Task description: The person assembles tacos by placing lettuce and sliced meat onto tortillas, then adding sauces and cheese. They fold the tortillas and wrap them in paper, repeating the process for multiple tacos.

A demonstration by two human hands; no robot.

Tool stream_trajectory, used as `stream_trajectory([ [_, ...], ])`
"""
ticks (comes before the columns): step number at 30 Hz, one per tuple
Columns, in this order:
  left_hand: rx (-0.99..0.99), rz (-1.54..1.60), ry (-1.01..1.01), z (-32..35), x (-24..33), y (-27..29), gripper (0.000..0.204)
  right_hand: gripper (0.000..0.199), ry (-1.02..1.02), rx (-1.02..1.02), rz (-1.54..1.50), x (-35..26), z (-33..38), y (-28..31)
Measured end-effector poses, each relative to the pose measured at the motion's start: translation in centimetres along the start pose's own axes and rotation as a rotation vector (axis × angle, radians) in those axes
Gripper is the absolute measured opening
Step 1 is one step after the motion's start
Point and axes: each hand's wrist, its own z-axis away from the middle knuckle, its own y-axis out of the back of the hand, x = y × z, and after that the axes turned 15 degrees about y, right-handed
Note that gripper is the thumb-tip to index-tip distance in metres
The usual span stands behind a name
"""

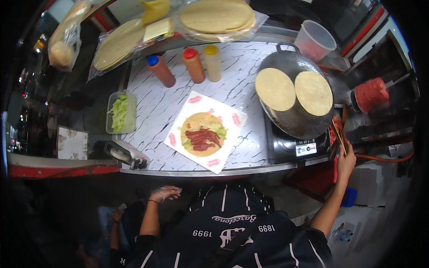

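My right hand [346, 161] is closed around a pair of tongs [340, 134]. Their tips reach among reddish meat [332, 134] beside the griddle, partly hidden by the pan's edge. Below the counter's front edge hovers my left hand [166, 193], fingers loosely stretched and holding nothing I can see; it looks covered by a thin clear glove. On white printed paper [196, 105] in the middle of the counter lies a flat tortilla [191, 123]. Strips of dark red meat [203, 139] and shredded lettuce [220, 132] top it. Two more tortillas [275, 89] rest on the round black griddle [295, 125].
Three squeeze bottles [194, 67] stand at the back. Left are a lettuce tub [121, 111] and a dark-handled device [127, 154]. A gas burner [290, 149] supports the griddle. Bagged tortillas [216, 18], a plastic bucket [315, 40] and a red meat cone [372, 94] surround the counter.
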Motion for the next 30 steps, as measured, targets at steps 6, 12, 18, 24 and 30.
stream_trajectory([
  [6,0.068,0.179,-0.09,-5.3,-6.0,2.0,0.039,0.039,0.301,0.211,0.378,-8.4,0.4,0.0],
  [12,0.055,-0.025,0.064,-1.8,-4.4,3.4,0.041,0.049,0.762,-0.036,-0.53,-29.4,5.5,-12.9],
  [18,-0.159,-0.377,-0.449,15.7,7.1,1.7,0.042,0.085,0.439,0.206,-0.763,-45.6,-7.5,-33.3],
  [24,0.481,0.049,-0.984,20.9,22.3,2.5,0.05,0.067,0.314,-0.116,-0.894,-45.4,-9.7,-34.3],
  [30,1.284,0.049,-0.997,16.3,41.9,9.5,0.079,0.048,0.66,0.096,-0.741,-44.2,-1.7,-31.7],
])
